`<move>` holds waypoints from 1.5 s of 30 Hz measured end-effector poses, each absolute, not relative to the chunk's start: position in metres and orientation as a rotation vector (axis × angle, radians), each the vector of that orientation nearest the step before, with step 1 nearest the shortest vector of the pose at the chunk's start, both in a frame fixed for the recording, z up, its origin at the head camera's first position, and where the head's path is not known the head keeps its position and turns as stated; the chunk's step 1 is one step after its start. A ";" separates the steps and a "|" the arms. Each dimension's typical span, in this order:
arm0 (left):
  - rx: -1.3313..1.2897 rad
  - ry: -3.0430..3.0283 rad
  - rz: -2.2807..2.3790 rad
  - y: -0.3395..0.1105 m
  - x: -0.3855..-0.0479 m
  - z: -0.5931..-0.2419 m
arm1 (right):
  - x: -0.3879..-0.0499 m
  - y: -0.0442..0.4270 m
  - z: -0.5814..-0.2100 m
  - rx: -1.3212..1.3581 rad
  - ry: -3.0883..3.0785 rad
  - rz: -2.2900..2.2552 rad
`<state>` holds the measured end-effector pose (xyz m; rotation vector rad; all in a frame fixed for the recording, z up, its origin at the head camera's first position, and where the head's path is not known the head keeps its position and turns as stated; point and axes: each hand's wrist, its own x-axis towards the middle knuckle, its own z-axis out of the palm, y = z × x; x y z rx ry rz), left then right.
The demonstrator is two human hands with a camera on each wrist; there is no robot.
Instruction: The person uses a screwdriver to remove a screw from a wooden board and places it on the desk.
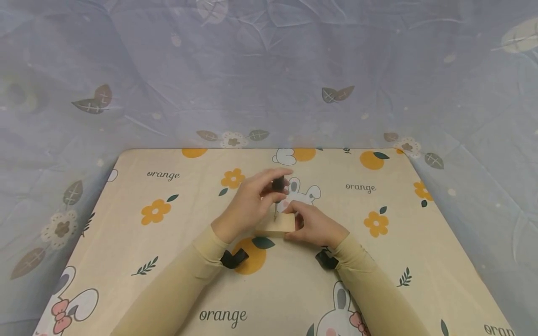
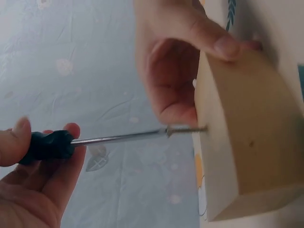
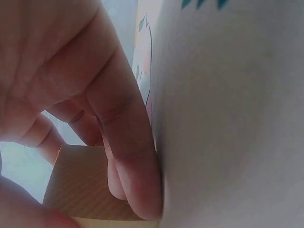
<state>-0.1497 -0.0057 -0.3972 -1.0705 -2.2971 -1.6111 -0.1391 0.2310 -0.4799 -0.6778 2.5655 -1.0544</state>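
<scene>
fingers round part-hidden screwdriver handle

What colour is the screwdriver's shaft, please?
The shaft is silver; the left wrist view shows it best.

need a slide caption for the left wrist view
The left hand holds a screwdriver against a screw sticking out of a wooden block, which the right hand grips.
</scene>
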 end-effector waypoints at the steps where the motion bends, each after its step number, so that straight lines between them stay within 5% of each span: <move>1: -1.086 -2.295 -1.649 -0.005 -0.150 -0.398 | -0.139 0.231 -0.480 -0.677 2.565 -1.055; 45: -1.153 -2.326 -1.614 -0.010 -0.152 -0.392 | -0.139 0.231 -0.481 -0.656 2.563 -1.041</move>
